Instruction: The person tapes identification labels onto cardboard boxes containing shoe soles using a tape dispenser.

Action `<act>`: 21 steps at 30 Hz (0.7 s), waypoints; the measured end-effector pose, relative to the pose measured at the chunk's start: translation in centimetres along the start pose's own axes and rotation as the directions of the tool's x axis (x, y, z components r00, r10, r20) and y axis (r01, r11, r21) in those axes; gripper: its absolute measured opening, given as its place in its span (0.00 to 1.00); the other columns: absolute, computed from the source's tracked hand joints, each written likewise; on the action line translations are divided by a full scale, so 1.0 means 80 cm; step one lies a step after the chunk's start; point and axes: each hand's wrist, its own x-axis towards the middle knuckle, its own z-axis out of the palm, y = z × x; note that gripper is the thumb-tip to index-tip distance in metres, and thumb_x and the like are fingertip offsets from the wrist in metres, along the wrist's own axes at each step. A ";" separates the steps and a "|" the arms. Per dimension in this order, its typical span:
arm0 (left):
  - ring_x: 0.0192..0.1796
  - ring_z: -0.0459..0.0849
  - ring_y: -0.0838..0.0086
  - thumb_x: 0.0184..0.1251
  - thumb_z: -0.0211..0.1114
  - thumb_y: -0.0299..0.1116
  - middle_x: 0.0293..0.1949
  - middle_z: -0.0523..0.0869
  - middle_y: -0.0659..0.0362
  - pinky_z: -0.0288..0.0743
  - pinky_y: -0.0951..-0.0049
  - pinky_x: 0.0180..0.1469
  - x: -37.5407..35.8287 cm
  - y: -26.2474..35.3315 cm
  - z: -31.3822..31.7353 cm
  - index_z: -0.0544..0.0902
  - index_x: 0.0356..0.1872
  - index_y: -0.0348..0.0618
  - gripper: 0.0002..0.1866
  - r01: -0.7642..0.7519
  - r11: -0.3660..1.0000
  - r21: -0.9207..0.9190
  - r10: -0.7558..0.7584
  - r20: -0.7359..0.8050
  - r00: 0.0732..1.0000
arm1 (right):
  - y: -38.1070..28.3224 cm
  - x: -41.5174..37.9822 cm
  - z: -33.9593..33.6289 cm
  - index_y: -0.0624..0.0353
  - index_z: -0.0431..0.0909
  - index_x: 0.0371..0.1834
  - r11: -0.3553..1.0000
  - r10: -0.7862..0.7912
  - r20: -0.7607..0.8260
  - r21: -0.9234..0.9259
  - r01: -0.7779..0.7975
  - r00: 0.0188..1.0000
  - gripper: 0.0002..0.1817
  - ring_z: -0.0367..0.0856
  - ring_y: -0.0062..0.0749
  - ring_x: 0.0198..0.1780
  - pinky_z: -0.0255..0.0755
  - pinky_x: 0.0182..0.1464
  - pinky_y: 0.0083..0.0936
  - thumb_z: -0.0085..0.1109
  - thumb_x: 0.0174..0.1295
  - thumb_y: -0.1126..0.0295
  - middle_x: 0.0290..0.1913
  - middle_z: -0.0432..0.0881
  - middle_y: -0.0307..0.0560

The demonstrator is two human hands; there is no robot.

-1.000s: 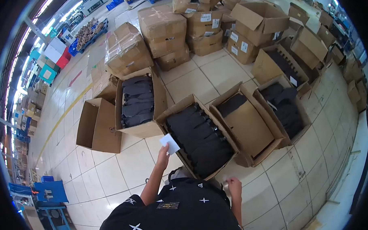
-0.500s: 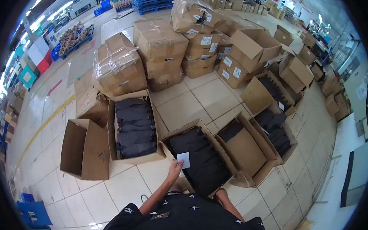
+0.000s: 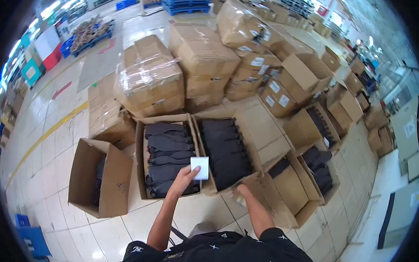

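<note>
My left hand pinches a square white paper slip between thumb and fingers. The slip hangs over the near ends of two cardboard boxes standing side by side. Rows of dark, flat, curved pieces fill the right-hand box. Similar dark pieces lie stacked in the left-hand box. My right hand is low beside the near right corner of the right-hand box, its fingers smeared by motion. Something pale, too blurred to name, shows just under it.
On the left stands a tall open carton with dark contents. A partly filled box and another box of dark pieces sit to the right. Taped cartons are stacked behind. Blue pallets rise at the back.
The box of dark pieces has slid forward and left against its neighbour, and my right hand has moved forward with it. My left hand still holds the paper slip. The view has shifted.
</note>
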 end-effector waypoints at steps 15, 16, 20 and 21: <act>0.45 0.78 0.79 0.76 0.57 0.47 0.42 0.84 0.63 0.70 0.76 0.51 0.043 -0.107 0.023 0.81 0.53 0.35 0.22 0.086 0.983 -0.162 -0.115 -0.179 0.977 | 0.036 -0.204 -0.129 0.61 0.85 0.41 0.459 -0.120 -0.245 0.845 0.273 0.962 0.12 0.79 0.22 0.39 0.72 0.44 0.23 0.62 0.66 0.62 0.37 0.84 0.39; 0.44 0.78 0.78 0.76 0.57 0.47 0.42 0.84 0.63 0.70 0.75 0.51 0.078 -0.111 0.030 0.81 0.52 0.35 0.22 0.006 0.996 -0.091 -0.026 -0.228 0.973 | 0.062 -0.222 -0.130 0.61 0.84 0.42 0.368 -0.122 -0.269 0.882 0.295 0.955 0.12 0.78 0.22 0.40 0.72 0.44 0.21 0.60 0.68 0.63 0.37 0.83 0.37; 0.54 0.77 0.76 0.77 0.55 0.43 0.53 0.81 0.57 0.70 0.74 0.56 0.198 -0.142 0.040 0.78 0.58 0.33 0.22 -0.013 0.987 0.162 0.059 -0.280 0.958 | 0.147 -0.272 -0.146 0.61 0.83 0.41 0.100 -0.071 -0.318 0.941 0.324 0.945 0.10 0.77 0.20 0.42 0.71 0.46 0.22 0.60 0.69 0.65 0.38 0.83 0.37; 0.58 0.77 0.75 0.77 0.55 0.43 0.57 0.80 0.55 0.69 0.74 0.58 0.222 -0.157 0.040 0.76 0.60 0.32 0.23 -0.039 0.979 0.200 0.096 -0.286 0.953 | 0.168 -0.264 -0.150 0.61 0.83 0.40 0.043 -0.064 -0.315 0.947 0.318 0.947 0.10 0.77 0.20 0.42 0.71 0.46 0.22 0.60 0.69 0.65 0.37 0.83 0.37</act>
